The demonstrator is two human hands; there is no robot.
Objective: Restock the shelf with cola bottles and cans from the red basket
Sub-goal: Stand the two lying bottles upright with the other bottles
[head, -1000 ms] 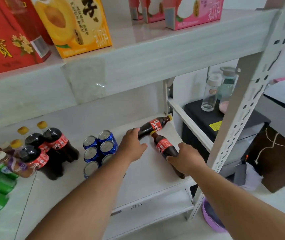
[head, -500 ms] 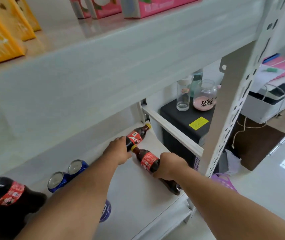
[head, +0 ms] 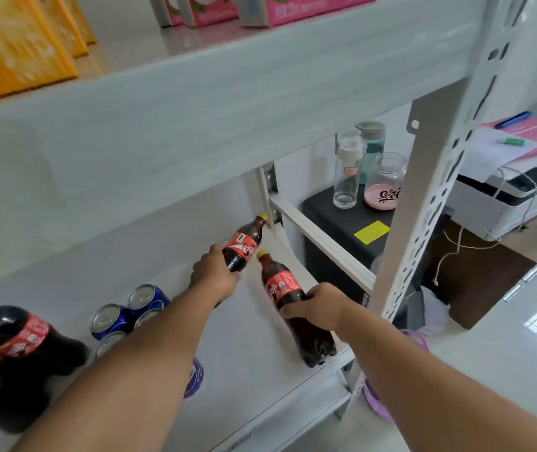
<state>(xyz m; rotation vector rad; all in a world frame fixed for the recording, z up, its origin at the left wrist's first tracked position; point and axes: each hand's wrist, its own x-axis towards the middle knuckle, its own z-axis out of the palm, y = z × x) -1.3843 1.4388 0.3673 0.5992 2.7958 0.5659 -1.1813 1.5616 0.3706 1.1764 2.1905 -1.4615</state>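
Note:
Two small cola bottles with red labels and yellow caps stand on the white shelf point(head: 254, 380), at its right end. My left hand point(head: 214, 275) is shut on the rear cola bottle point(head: 244, 243), near the back corner post. My right hand point(head: 317, 307) grips the front cola bottle point(head: 285, 290) around its middle; its base sits close to the shelf's front edge. Blue cans point(head: 130, 311) stand in a cluster left of my left arm. Large cola bottles point(head: 16, 347) fill the far left. The red basket is out of view.
The upper shelf point(head: 228, 102) hangs low overhead, carrying yellow cartons point(head: 16, 47) and pink cartons point(head: 293, 8). A perforated white post point(head: 423, 223) stands right of my right hand. Beyond it are a black box point(head: 342, 223) with glass jars, a printer point(head: 515, 200) and a purple basket point(head: 378, 402).
The view has swung right and dropped under the upper shelf. Both hands stay on their bottles, which have shifted slightly toward the shelf's right end.

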